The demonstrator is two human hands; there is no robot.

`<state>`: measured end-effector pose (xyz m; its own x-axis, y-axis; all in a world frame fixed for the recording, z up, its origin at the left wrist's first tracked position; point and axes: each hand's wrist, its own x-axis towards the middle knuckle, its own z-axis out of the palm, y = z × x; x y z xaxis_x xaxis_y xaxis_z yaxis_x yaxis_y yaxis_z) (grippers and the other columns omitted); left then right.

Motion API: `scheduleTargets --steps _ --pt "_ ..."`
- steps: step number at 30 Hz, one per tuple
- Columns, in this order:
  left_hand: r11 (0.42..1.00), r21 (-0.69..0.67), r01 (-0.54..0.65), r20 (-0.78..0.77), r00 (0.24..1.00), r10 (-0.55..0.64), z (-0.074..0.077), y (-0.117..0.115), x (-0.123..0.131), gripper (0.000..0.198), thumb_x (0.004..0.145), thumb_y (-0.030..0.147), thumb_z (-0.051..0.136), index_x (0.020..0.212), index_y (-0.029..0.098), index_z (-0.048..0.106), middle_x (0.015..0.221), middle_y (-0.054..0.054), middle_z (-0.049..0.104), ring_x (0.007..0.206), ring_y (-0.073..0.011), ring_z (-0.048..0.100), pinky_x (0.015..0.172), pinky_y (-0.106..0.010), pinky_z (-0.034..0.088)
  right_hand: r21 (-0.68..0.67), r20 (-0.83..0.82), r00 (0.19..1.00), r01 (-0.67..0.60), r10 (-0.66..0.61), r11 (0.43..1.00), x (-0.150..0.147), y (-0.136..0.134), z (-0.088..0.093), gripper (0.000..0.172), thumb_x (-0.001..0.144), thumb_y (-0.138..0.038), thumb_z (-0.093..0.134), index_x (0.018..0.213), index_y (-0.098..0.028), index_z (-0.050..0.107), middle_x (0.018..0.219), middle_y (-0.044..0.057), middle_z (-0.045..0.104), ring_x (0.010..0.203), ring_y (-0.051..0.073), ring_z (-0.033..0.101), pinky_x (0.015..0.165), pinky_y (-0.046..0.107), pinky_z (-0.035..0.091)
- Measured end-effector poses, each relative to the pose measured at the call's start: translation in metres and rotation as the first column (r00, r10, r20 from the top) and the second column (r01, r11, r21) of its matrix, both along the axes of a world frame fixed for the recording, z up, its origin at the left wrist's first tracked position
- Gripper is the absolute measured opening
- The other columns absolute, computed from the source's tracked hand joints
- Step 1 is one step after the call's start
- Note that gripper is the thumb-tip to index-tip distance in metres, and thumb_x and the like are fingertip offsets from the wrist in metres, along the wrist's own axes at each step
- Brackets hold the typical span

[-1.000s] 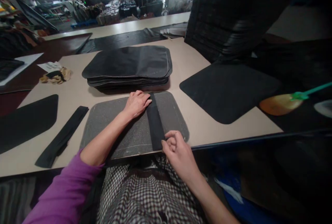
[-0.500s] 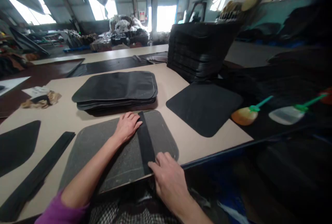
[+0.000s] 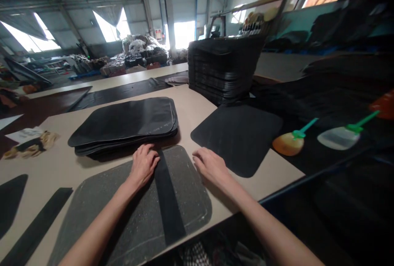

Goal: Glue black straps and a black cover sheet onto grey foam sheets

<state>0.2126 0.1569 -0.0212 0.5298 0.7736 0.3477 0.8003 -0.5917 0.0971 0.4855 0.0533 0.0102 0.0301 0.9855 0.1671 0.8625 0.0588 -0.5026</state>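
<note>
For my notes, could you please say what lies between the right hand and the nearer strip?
The head view shows part of the grey panel between the right hand and that strip.

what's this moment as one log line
left hand: at far end of flat black strip; right hand: apart from strip; strip: lying across rounded grey panel

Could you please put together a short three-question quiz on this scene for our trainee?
1. True or false: the right hand is gripping the dark strip that lies across the grey panel.
2. Multiple choice: what stands just beyond the dark panel to the right of the grey panel?
(a) an amber bottle
(b) a tall dark stack
(c) a loose strip
3. Fill in: the amber bottle has a ____ spout.

Key:
1. False; the right hand is apart from the strip.
2. b
3. green
</note>
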Motion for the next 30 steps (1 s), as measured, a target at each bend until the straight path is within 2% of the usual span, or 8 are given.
scheduleTargets --steps 3,7,11,14,19,30 --pt "1.0 -0.009 0.018 0.078 0.997 -0.018 0.003 0.001 0.004 0.013 0.096 0.031 0.057 0.104 0.022 0.06 0.133 -0.012 0.054 0.126 -0.0298 0.047 0.102 -0.049 0.042 -0.053 0.028 0.999 0.03 -0.028 0.998 0.006 0.025 -0.006 0.021 0.1 -0.022 0.048 0.097 -0.018 0.068 0.099 0.005 0.067 0.094 0.018 0.06 0.079 0.029 0.037" --pt "0.991 -0.036 0.129 0.125 0.984 -0.123 0.016 -0.005 0.02 0.013 0.1 0.028 0.049 0.109 0.023 0.057 0.126 -0.009 0.059 0.118 -0.0249 0.052 0.098 -0.043 0.043 -0.076 0.017 1.0 0.016 -0.014 0.997 0.005 0.038 -0.01 0.02 0.098 -0.023 0.051 0.094 -0.018 0.069 0.096 0.005 0.068 0.091 0.018 0.06 0.074 0.028 0.036" --pt "0.97 -0.088 0.228 0.055 0.973 -0.224 0.026 -0.017 0.039 0.021 0.102 0.03 0.045 0.117 0.024 0.059 0.12 -0.008 0.063 0.109 -0.0237 0.053 0.091 -0.04 0.045 -0.065 0.017 1.0 -0.01 0.011 0.998 0.004 0.049 -0.011 0.018 0.097 -0.024 0.052 0.094 -0.019 0.069 0.097 0.005 0.067 0.093 0.018 0.059 0.075 0.027 0.035" --pt "0.96 -0.092 0.264 -0.031 0.963 -0.267 0.027 -0.029 0.047 0.023 0.103 0.029 0.044 0.117 0.024 0.062 0.118 -0.008 0.064 0.108 -0.0244 0.054 0.09 -0.042 0.044 -0.055 0.02 0.999 -0.047 0.048 0.997 0.005 0.062 -0.01 0.02 0.098 -0.024 0.051 0.097 -0.019 0.07 0.1 0.005 0.067 0.096 0.018 0.059 0.078 0.026 0.036" --pt "0.964 -0.122 0.235 -0.12 0.961 -0.249 0.022 -0.043 0.046 0.024 0.103 0.03 0.043 0.115 0.025 0.063 0.113 -0.008 0.064 0.104 -0.0249 0.055 0.084 -0.04 0.047 -0.077 0.03 0.995 -0.097 0.099 0.992 0.003 0.083 -0.009 0.018 0.095 -0.023 0.055 0.095 -0.016 0.071 0.102 0.007 0.069 0.096 0.017 0.06 0.078 0.024 0.037" --pt "0.964 -0.17 0.202 -0.055 0.975 -0.214 0.016 -0.067 0.026 0.025 0.103 0.03 0.042 0.117 0.025 0.062 0.116 -0.007 0.062 0.107 -0.0233 0.056 0.092 -0.038 0.052 -0.203 0.079 0.991 -0.089 0.107 0.975 -0.006 0.104 0.003 0.019 0.088 -0.025 0.06 0.083 -0.017 0.076 0.092 0.009 0.074 0.09 0.021 0.067 0.072 0.026 0.039"
